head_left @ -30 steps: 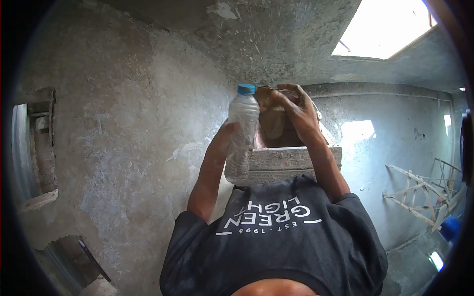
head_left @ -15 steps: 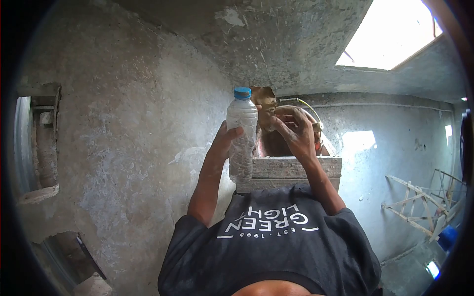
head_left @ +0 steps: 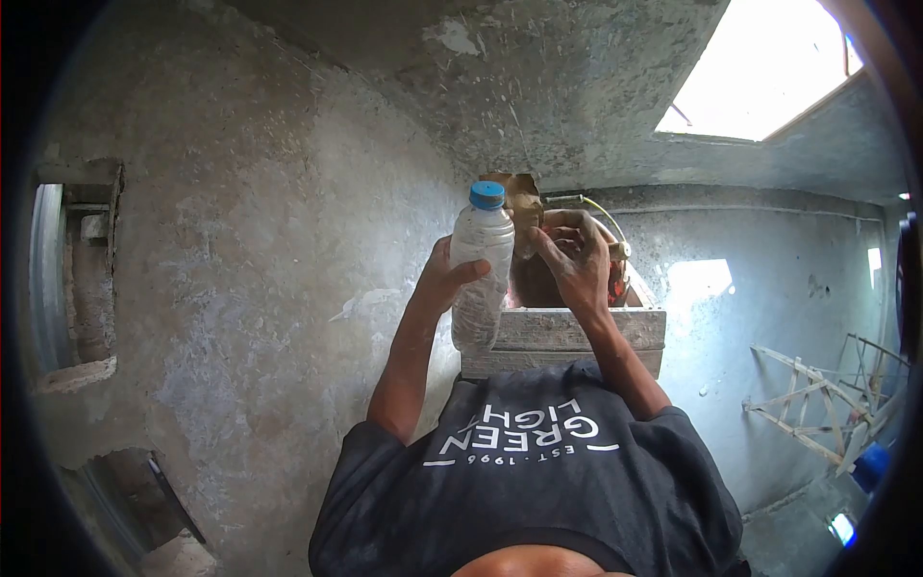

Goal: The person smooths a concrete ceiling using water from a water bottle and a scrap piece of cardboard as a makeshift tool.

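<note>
Nearest, below both hands, the dark shirt [head_left: 529, 490] reads GREEN LIGHT, EST. 1996, upside down. The left hand [head_left: 452, 274] is wrapped around the clear bottle [head_left: 479, 325], whose blue cap [head_left: 487, 195] has shifted slightly toward the right hand [head_left: 577, 269], which pinches a brown sheet [head_left: 524, 213] just behind the bottle. Behind the right wrist runs the wooden box's edge [head_left: 548, 330]; left of the left hand, open room reaches the plaster wall [head_left: 231, 288]
</note>
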Demonstrator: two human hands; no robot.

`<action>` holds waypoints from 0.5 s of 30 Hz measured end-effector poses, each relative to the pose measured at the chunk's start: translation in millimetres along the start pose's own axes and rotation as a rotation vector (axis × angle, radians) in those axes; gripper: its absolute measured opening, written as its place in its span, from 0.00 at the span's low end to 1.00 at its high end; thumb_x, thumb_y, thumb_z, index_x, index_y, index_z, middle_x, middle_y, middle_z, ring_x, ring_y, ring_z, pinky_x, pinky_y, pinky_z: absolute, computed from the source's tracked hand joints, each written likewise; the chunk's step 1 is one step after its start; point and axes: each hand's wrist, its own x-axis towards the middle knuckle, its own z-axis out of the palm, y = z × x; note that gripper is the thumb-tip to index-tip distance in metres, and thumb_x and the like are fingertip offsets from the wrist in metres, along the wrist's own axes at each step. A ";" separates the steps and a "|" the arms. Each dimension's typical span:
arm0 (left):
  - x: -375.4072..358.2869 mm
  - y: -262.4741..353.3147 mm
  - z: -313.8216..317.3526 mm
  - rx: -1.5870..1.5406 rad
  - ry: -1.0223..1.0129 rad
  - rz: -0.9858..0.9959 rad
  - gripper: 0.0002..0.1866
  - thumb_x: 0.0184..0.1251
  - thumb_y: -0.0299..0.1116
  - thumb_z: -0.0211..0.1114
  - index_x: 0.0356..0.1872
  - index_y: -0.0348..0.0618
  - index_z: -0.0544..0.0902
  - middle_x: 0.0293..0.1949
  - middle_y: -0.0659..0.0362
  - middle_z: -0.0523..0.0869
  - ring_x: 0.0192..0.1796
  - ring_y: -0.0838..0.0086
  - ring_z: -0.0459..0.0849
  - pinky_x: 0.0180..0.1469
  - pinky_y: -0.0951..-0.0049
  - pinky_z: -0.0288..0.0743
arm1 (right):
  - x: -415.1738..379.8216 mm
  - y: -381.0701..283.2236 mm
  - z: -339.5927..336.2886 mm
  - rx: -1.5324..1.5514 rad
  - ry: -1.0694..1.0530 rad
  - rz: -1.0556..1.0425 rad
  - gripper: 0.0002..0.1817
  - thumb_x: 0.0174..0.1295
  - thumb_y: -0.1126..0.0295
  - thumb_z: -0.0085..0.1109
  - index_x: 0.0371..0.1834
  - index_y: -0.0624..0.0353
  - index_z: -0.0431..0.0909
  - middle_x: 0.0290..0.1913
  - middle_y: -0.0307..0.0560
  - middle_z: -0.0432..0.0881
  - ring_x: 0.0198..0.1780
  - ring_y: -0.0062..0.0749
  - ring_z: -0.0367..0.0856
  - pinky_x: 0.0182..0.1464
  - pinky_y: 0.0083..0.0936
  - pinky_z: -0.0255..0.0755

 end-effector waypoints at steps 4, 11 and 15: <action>-0.1 3.2 1.8 -0.051 0.013 0.046 0.36 0.47 0.49 0.78 0.53 0.36 0.78 0.43 0.55 0.86 0.43 0.71 0.86 0.50 0.69 0.80 | -1.4 1.6 1.2 0.054 -0.021 0.021 0.16 0.59 0.66 0.70 0.46 0.64 0.80 0.40 0.43 0.82 0.41 0.25 0.83 0.45 0.23 0.76; -0.5 -3.4 -4.0 -0.039 -0.044 0.009 0.34 0.48 0.47 0.78 0.53 0.35 0.78 0.44 0.54 0.86 0.44 0.70 0.86 0.51 0.67 0.80 | 2.6 1.3 -1.5 0.394 -0.142 0.296 0.16 0.60 0.65 0.69 0.43 0.66 0.79 0.38 0.45 0.83 0.43 0.23 0.81 0.47 0.21 0.75; -1.0 6.5 0.8 0.120 -0.023 -0.018 0.35 0.49 0.46 0.78 0.56 0.36 0.77 0.46 0.54 0.86 0.47 0.70 0.86 0.53 0.68 0.78 | 3.4 3.0 -2.8 0.255 -0.165 0.278 0.13 0.60 0.66 0.68 0.37 0.64 0.78 0.37 0.44 0.83 0.41 0.21 0.79 0.44 0.21 0.73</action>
